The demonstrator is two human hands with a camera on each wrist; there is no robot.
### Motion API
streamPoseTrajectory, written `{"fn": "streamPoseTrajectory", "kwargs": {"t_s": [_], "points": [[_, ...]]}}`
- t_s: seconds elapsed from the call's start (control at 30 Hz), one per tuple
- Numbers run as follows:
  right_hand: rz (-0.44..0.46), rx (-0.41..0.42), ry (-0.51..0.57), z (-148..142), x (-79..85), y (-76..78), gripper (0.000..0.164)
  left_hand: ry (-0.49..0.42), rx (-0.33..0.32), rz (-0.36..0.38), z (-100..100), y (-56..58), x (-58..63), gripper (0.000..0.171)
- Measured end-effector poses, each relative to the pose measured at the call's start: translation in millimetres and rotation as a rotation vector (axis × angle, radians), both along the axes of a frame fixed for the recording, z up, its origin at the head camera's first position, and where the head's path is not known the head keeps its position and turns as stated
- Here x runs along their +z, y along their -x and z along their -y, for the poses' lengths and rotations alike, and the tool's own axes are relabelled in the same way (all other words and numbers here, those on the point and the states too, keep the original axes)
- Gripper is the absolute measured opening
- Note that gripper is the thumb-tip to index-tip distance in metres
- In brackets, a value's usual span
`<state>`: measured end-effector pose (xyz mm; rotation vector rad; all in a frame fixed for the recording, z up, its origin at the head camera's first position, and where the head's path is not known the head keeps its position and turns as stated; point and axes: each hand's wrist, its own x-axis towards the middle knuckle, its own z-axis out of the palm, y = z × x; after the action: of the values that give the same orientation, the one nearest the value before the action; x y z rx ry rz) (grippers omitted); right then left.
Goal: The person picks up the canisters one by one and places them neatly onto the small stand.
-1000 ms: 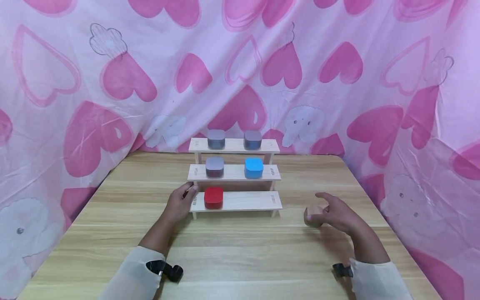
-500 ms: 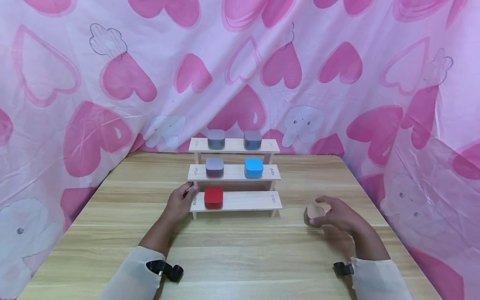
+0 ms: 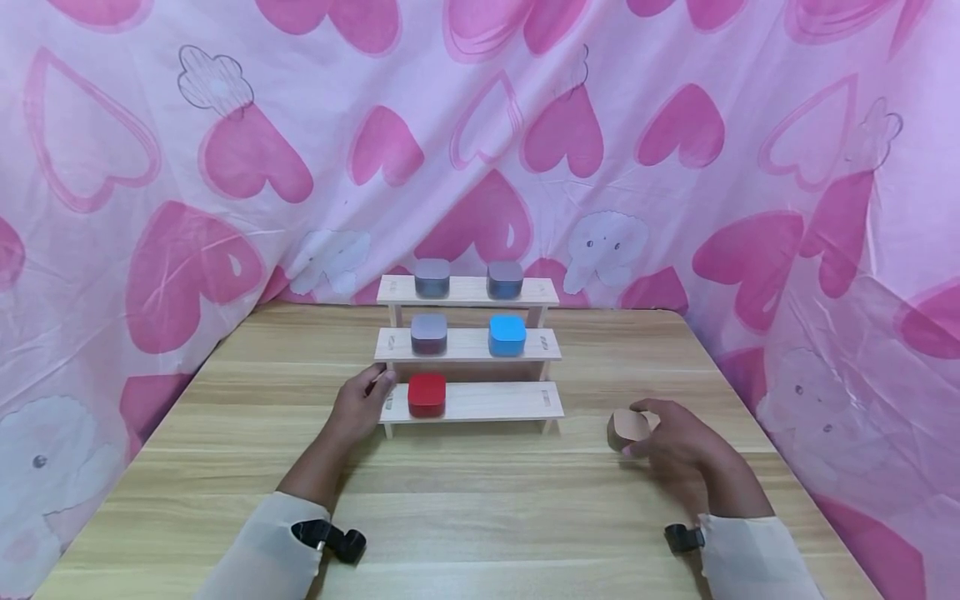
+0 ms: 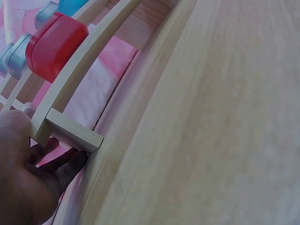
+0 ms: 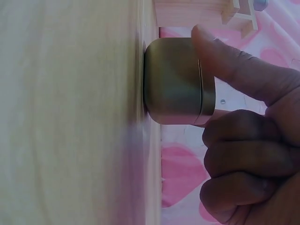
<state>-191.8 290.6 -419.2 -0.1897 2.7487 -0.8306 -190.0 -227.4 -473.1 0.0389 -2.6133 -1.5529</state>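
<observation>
In the head view, my left hand grips the left end of the lowest step of a three-tier wooden stand. The left wrist view has fingers curled beneath that end, by the stand's leg. A red tin sits on this step, close to the hand. Off to the stand's right, my right hand pinches a small gold square tin between thumb and forefinger. The tin rests upright on the table in the right wrist view, the thumb against its lid and the other fingers curled; the forefinger is mostly hidden there.
A grey tin and a blue tin stand on the middle step. Two more grey tins are on the top step. Behind the wooden table hangs a pink heart-patterned cloth.
My right hand has lowered its forefinger and closed in on the gold tin, which now shows more of its top. The tin stays in place. The left hand keeps its hold.
</observation>
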Motion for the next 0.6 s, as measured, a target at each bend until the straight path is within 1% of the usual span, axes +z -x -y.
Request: {"fn": "streamPoseTrajectory", "kwargs": {"t_s": [0.2,0.4,0.6], "points": [[0.023,-0.008,0.048,-1.5,-1.6,1.2,0.074,-0.002,0.001,0.0,0.0,0.3,-0.3,0.051],[0.038,-0.013,0.044,-3.7,-3.8,3.6,0.072,0.001,-0.004,0.017,0.9,1.1,-0.5,0.056],[0.052,-0.006,0.101,-6.0,-7.1,4.6,0.068,0.0,-0.004,0.023,1.4,1.0,-0.2,0.056]]}}
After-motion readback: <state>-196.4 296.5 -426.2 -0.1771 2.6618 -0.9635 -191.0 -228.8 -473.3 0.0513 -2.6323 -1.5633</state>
